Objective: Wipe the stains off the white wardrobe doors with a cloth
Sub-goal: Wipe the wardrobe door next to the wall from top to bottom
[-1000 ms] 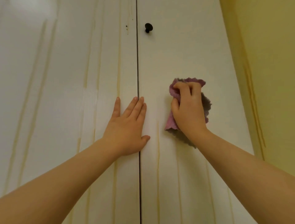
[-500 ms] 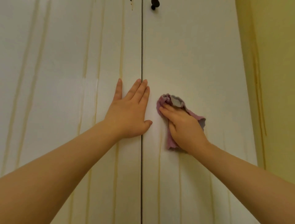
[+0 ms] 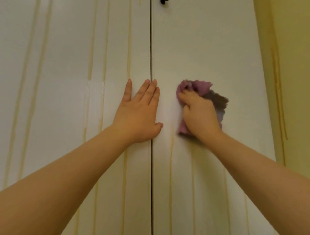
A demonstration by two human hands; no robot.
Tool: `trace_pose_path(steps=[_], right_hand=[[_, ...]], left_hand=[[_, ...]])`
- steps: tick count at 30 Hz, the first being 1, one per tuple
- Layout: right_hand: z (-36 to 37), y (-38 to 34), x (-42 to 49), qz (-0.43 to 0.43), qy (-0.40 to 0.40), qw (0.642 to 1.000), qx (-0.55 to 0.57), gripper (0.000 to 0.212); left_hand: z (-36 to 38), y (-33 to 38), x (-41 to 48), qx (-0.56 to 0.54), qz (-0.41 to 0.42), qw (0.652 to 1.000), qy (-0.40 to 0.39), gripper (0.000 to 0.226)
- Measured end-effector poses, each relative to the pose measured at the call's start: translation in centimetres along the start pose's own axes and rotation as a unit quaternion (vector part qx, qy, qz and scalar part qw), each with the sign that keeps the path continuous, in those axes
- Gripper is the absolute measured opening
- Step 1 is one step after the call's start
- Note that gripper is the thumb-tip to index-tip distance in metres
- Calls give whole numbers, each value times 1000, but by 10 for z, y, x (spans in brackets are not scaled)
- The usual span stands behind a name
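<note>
Two white wardrobe doors fill the view, the left door (image 3: 67, 83) and the right door (image 3: 209, 50), split by a dark vertical gap. Yellowish drip streaks (image 3: 128, 55) run down the left door, and more streaks (image 3: 171, 167) mark the right door below my hands. My left hand (image 3: 139, 114) lies flat with straight fingers across the gap at mid height. My right hand (image 3: 199, 114) grips a crumpled purple cloth (image 3: 199, 86) and presses it on the right door, just right of the gap. Much of the cloth is hidden under that hand.
A black knob (image 3: 163, 1) peeks in at the top edge of the right door. A yellow wall (image 3: 291, 75) with faint drip marks stands right of the wardrobe. The right door's upper part looks free of streaks.
My right hand with the cloth swept left toward the gap, then back a little to the right and up. The view has tilted down, so the knob slid to the top edge. My left hand stayed.
</note>
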State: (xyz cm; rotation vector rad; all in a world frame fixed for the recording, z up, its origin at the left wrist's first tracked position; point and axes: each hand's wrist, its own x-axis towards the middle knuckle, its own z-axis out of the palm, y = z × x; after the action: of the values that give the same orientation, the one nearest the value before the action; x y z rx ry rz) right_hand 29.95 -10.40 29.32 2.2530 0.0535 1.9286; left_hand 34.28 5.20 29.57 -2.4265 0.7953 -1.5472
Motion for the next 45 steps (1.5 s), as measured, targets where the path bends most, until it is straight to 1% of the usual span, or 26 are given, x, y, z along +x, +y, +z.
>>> trace_pose_path(steps=[2,4,5,8,10,12,14,15,16,19,22,23,24,25,26,27,28,29,31,33,34,36,38,41,43,45], right_hand=[[10,-11,-34,-64,-48,996,32,53],[12,-3,-61,-124,-47,990,43,48],[6,4,-57,-115,-49,991,43,45],[-2,22,-21,29,-13,997,66,45],[-1,12,-22,51,-25,996,73,49],[6,-4,-48,-38,-74,995,55,53],[13,-6,-72,-125,-76,986,76,47],[13,-1,-72,-142,-61,984,84,45],[11,3,-62,-131,-50,987,84,44],[2,0,-34,-4,-46,993,112,47],[8,-2,-41,15,-68,986,150,48],[7,-2,-46,22,-81,982,166,48],[4,-1,-49,36,-100,974,198,46],[-2,1,-47,68,-124,957,255,43],[-9,4,-43,111,-138,927,331,39],[-14,5,-39,156,-148,885,412,37],[-18,7,-34,193,-153,846,473,35],[-23,9,-31,218,-161,823,500,36],[-27,14,-28,247,-182,784,540,45],[-29,17,-25,269,-181,743,585,48],[-30,19,-24,280,-174,742,584,46],[-31,23,-23,276,-153,784,534,38],[-34,26,-25,245,-114,840,470,37],[-39,33,-30,188,-105,932,293,48],[-36,39,-33,174,-137,957,186,55],[-32,41,-40,184,-152,961,140,57]], left_hand=[[0,-1,-1,-2,3,1000,3,86],[1,0,-1,-10,1,1000,3,86],[3,1,-1,-12,-2,1000,2,86],[4,4,-1,-14,-6,1000,0,86],[4,3,-1,-16,-10,1000,4,87],[3,3,-1,-18,-12,1000,5,87],[5,4,1,-19,-16,1000,1,87],[6,6,0,-20,-17,1000,-1,87],[5,7,1,-25,-18,1000,3,86],[6,8,1,-13,-23,1000,-1,86],[8,8,-4,6,-22,1000,9,81],[10,10,-9,2,-9,998,56,76],[13,16,-15,-13,18,989,147,67],[16,26,-21,-44,59,965,253,56],[17,37,-25,-112,120,925,343,42],[19,48,-29,-198,163,884,392,35],[18,58,-32,-267,187,869,372,33],[17,67,-31,-312,197,868,332,28],[17,78,-25,-352,159,887,252,23],[25,84,-18,-304,111,921,217,23],[28,87,-15,-233,99,947,199,25],[28,88,-11,-111,75,967,215,34],[27,82,-5,-47,86,966,239,41],[27,74,2,31,101,961,255,26],[22,79,4,43,100,964,242,11],[22,94,3,-13,49,984,169,39]])
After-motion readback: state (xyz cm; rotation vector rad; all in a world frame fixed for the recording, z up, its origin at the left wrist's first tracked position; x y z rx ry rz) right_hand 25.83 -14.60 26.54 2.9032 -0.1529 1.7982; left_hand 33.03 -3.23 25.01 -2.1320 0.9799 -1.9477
